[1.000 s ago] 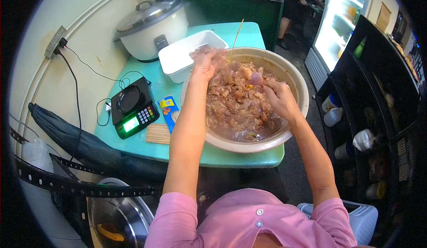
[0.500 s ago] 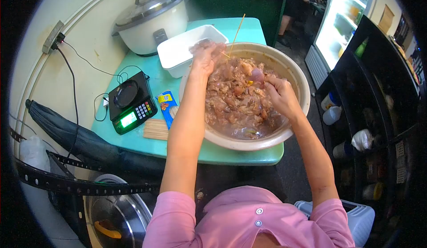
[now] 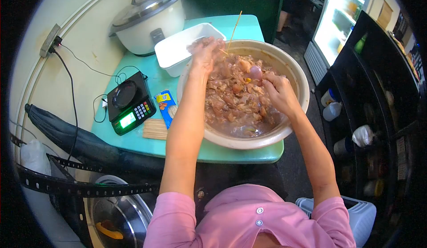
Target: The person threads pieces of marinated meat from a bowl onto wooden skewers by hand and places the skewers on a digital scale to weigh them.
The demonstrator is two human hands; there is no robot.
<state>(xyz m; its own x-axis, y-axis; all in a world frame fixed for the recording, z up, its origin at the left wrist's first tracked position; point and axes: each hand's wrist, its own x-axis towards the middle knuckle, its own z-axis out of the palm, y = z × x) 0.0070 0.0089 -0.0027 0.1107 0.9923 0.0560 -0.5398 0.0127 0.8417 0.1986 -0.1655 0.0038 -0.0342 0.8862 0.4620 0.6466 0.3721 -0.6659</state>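
A large round basin (image 3: 299, 76) full of wet, sauced meat pieces (image 3: 242, 94) stands on the green table. My left hand (image 3: 204, 54) is at the basin's upper left rim, blurred, with brownish meat at its fingers beside the white tub (image 3: 171, 54). A thin wooden skewer (image 3: 234, 31) rises near that hand, tilted, its lower end by the meat. Over the right part of the basin, my right hand (image 3: 278, 88) has its fingers closed. A purplish round piece (image 3: 255, 72) lies right at those fingertips; what they grip is mostly hidden.
On the table (image 3: 213, 154) are a rice cooker (image 3: 153, 28), a digital scale (image 3: 129, 103), a blue packet (image 3: 166, 108) and a row of skewers (image 3: 155, 129). A black shelf (image 3: 356, 101) and a lit fridge (image 3: 342, 19) stand right. Another person's leg (image 3: 283, 21) shows behind.
The view has shifted slightly, so the table and basin sit a little higher in the frame. Both hands keep nearly the same places at the basin.
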